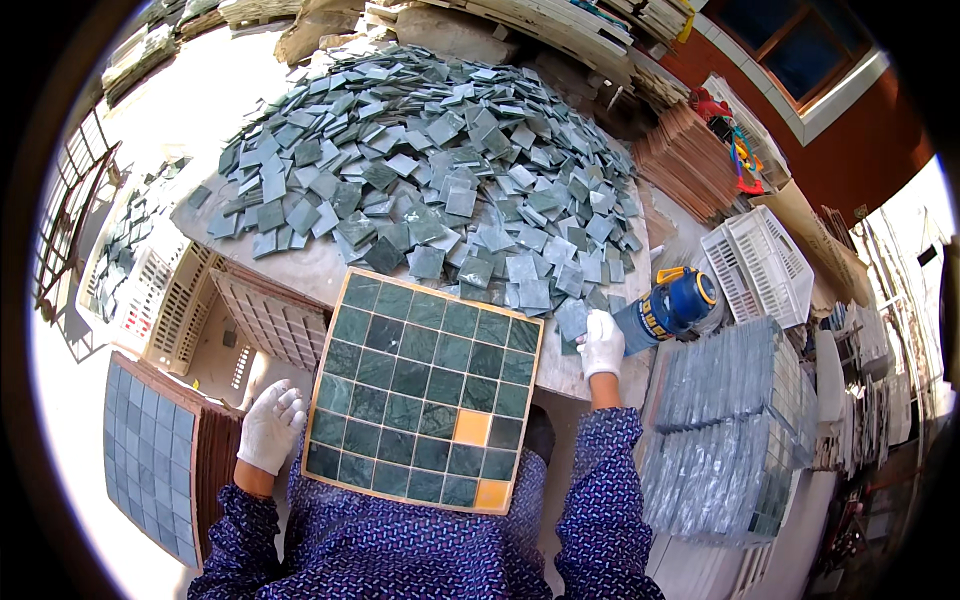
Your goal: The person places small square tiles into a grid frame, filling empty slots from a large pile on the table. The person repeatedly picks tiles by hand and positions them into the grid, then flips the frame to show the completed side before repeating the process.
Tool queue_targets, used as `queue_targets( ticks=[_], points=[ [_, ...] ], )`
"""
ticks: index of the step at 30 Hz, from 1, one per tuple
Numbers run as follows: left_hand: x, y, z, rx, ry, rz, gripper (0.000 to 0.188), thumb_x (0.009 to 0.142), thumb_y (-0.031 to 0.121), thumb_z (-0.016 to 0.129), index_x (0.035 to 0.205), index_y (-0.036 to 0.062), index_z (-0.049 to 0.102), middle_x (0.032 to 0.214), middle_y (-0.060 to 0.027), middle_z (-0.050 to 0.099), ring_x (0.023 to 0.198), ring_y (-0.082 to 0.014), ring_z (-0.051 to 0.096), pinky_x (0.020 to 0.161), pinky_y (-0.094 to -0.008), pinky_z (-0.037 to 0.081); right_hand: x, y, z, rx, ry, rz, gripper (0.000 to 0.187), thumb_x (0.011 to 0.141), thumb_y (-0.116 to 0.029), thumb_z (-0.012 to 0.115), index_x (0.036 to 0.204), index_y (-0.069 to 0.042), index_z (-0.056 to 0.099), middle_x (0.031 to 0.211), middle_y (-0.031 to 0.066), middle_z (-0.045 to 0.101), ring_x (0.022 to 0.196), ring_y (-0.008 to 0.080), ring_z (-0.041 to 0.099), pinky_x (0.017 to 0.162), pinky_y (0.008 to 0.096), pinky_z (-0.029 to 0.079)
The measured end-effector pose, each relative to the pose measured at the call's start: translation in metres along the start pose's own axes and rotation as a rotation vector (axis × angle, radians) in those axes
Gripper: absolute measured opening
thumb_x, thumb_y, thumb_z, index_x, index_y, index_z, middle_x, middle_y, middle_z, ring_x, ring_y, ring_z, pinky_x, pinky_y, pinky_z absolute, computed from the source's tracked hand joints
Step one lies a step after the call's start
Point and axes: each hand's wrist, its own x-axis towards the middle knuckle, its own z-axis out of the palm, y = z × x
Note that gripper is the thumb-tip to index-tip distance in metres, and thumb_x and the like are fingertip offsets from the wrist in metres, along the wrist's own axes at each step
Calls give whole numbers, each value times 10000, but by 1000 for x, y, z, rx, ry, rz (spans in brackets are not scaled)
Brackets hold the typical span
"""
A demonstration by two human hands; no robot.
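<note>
A square wooden-edged tray (333, 300) lies across my lap, tilted. Rows of dark green stone tiles (410, 378) fill its grid, while two cells near its lower right show bare orange-yellow base (472, 428). Beside the tray's left edge is my left hand (270, 428), white-gloved, its fingers loosely bent and apart, holding nothing. My right hand (602, 345), also gloved, reaches to the near right edge of the tile pile. Its fingers are closed at a grey-green stone tile (573, 318), and the fingertips are partly hidden. A blue bottle (655, 318) lies just right of that hand.
A large heap of loose tiles (430, 150) covers the table (330, 270). Stacked tiled sheets (150, 455) stand at the left, near plastic crates (165, 300). Plastic-wrapped tile stacks (715, 430), a white crate (758, 265) and brown boards (688, 165) are at the right.
</note>
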Motion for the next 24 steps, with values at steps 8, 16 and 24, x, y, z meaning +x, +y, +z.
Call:
queue_targets(
  ticks=[8, 16, 24],
  points=[
    [4, -26, 30, 48, -258, 31, 237, 1007, 169, 430, 1160, 3, 501, 948, -92, 588, 836, -177, 597, 719, -283, 514, -133, -54, 7, -42, -545, 60, 164, 895, -120, 577, 1018, -27, 632, 814, 119, 665, 640, 185, 649, 627, 302, 517],
    [-21, -64, 65, 300, -371, 7, 275, 971, 177, 512, 1165, -17, 531, 983, -114, 637, 837, -174, 625, 758, -272, 515, -202, -27, 25, -461, -379, -759, 282, 737, -107, 678, 1007, -122, 600, 1014, 62, 596, 872, 263, 604, 768, 372, 496],
    [-33, -120, 94, 1632, -709, 1062, 251, 795, 161, 672, 1031, 93, 619, 1006, -79, 633, 913, -271, 621, 791, -383, 502, -189, -28, 8, -309, -236, -338, 209, 786, -191, 706, 964, -102, 642, 942, 89, 643, 826, 294, 638, 710, 382, 518]
  ],
)
